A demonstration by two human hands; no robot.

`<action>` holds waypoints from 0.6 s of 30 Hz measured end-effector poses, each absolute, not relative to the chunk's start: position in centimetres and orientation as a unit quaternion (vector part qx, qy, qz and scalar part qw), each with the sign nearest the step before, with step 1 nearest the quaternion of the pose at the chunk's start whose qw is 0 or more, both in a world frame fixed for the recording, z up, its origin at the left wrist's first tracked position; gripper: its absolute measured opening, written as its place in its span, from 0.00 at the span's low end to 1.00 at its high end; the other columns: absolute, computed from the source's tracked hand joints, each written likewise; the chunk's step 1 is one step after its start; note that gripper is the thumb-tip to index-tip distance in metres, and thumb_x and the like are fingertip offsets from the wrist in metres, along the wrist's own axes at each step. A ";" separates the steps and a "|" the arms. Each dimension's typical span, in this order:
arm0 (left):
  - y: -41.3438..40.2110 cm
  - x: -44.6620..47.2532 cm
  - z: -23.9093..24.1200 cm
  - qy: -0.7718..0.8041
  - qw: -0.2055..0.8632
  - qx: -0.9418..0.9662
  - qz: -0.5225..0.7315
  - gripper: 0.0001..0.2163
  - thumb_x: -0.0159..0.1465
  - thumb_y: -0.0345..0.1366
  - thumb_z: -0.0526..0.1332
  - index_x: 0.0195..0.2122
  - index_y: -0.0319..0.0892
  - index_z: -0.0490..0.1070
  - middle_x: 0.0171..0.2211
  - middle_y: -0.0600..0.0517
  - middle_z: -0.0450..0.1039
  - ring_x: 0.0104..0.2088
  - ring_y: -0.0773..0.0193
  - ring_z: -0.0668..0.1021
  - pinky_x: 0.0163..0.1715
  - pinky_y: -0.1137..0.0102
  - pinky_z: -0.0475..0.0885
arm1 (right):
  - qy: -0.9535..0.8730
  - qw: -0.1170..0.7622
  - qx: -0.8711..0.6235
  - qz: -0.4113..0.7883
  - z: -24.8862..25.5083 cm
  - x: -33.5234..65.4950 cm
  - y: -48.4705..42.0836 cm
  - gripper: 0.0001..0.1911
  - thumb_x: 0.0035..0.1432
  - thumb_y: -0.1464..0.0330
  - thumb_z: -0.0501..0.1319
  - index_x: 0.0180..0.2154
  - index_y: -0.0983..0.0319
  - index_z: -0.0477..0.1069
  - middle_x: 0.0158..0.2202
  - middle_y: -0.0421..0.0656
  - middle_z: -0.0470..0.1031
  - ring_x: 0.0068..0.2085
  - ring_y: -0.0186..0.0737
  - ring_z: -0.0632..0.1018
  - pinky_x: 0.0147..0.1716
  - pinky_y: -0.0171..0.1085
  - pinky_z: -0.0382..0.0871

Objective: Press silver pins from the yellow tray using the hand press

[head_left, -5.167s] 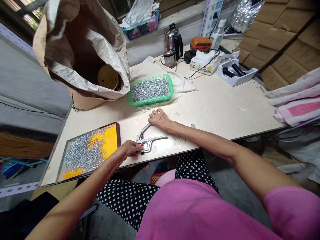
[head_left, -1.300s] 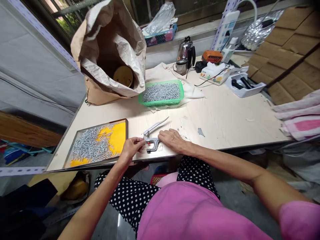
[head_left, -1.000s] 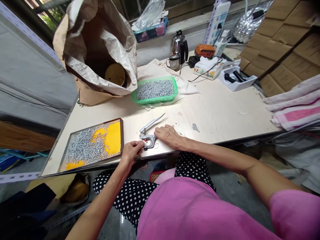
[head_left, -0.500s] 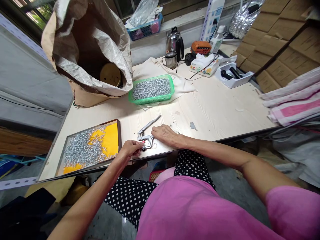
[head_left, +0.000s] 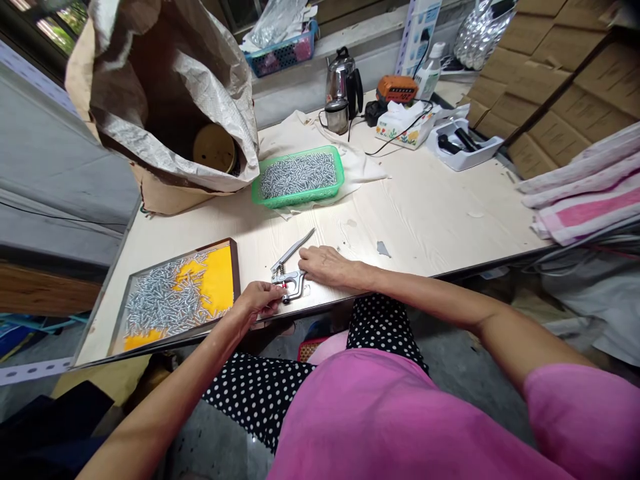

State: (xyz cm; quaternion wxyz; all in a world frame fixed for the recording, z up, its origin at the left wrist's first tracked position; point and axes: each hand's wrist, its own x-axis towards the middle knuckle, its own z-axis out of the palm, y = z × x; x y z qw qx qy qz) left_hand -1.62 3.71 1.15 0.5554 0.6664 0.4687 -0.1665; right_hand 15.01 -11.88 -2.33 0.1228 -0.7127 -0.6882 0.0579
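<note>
A pair of silver snap-fastener pliers (head_left: 296, 277) lies on the table near its front edge, its upper handle raised away from the lower one. My right hand (head_left: 327, 267) is closed around the lower handle, which it mostly hides. At the jaws, by a small red piece, my left hand (head_left: 263, 297) has its fingers pinched together; whatever they hold is too small or hidden to make out. Left of that hand is a shallow tray (head_left: 237, 273) with a yellow bottom, holding many small silver metal pins (head_left: 167, 300).
Behind the pliers stands a green basket (head_left: 300, 198) full of similar silver pins. A large open sack (head_left: 200, 180) rises at the back left. Farther back are a metal kettle (head_left: 341, 83), a tissue box (head_left: 403, 125) and a white tray (head_left: 463, 160). Cardboard (head_left: 550, 87) leans at the right.
The view has shifted slightly, so everything sits a little farther left. Both hands keep nearly the same place at the pliers, whose upper handle is still raised.
</note>
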 end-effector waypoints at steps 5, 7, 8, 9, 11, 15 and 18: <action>3.6 -1.7 1.3 0.459 0.550 0.677 -0.168 0.13 0.50 0.40 0.74 0.22 0.38 0.73 0.12 0.56 0.65 0.14 0.72 0.64 0.16 0.75 0.53 | -0.679 0.095 -0.726 0.049 -0.8 17.7 -10.8 0.44 0.52 0.50 0.70 0.62 0.65 0.60 0.66 0.60 0.56 0.64 0.65 0.58 0.56 0.58 0.58; 3.6 -1.8 1.3 0.459 0.555 0.675 -0.163 0.14 0.48 0.41 0.74 0.22 0.38 0.73 0.12 0.56 0.65 0.14 0.72 0.64 0.17 0.75 0.53 | -0.685 0.070 -0.721 0.078 -0.6 18.6 -10.3 0.47 0.51 0.49 0.70 0.63 0.65 0.59 0.65 0.60 0.60 0.65 0.66 0.56 0.58 0.60 0.55; 3.5 -1.8 1.3 0.460 0.557 0.672 -0.161 0.14 0.47 0.41 0.75 0.21 0.38 0.73 0.12 0.56 0.65 0.15 0.72 0.64 0.17 0.75 0.53 | -0.689 0.059 -0.716 0.091 -0.6 18.9 -10.2 0.46 0.52 0.48 0.69 0.63 0.66 0.60 0.63 0.59 0.62 0.65 0.66 0.57 0.59 0.59 0.55; 3.5 -1.8 1.3 0.463 0.558 0.670 -0.158 0.14 0.46 0.42 0.75 0.21 0.38 0.73 0.13 0.56 0.65 0.15 0.72 0.64 0.17 0.75 0.53 | -0.692 0.052 -0.713 0.099 -0.5 19.2 -10.1 0.45 0.52 0.48 0.69 0.62 0.66 0.60 0.62 0.58 0.64 0.64 0.64 0.59 0.58 0.58 0.56; 3.4 -1.8 1.3 0.466 0.560 0.668 -0.150 0.15 0.45 0.42 0.76 0.22 0.38 0.74 0.14 0.56 0.66 0.15 0.72 0.64 0.17 0.75 0.54 | -0.693 0.048 -0.712 0.102 -0.6 19.4 -9.9 0.45 0.51 0.47 0.68 0.61 0.67 0.62 0.60 0.58 0.66 0.60 0.62 0.63 0.56 0.56 0.58; 3.3 -1.8 1.2 0.467 0.561 0.666 -0.150 0.14 0.45 0.41 0.76 0.23 0.37 0.75 0.14 0.56 0.67 0.15 0.72 0.65 0.17 0.75 0.54 | -0.692 0.052 -0.714 0.092 -0.6 19.3 -9.9 0.41 0.51 0.46 0.68 0.56 0.67 0.66 0.54 0.56 0.69 0.52 0.56 0.67 0.49 0.49 0.62; 3.3 -1.8 1.3 0.475 0.551 0.669 -0.151 0.13 0.47 0.41 0.75 0.23 0.38 0.75 0.14 0.56 0.66 0.15 0.72 0.64 0.18 0.74 0.55 | -0.687 0.042 -0.719 0.091 -0.4 19.0 -9.8 0.36 0.52 0.48 0.68 0.52 0.66 0.69 0.51 0.55 0.70 0.50 0.54 0.67 0.45 0.46 0.62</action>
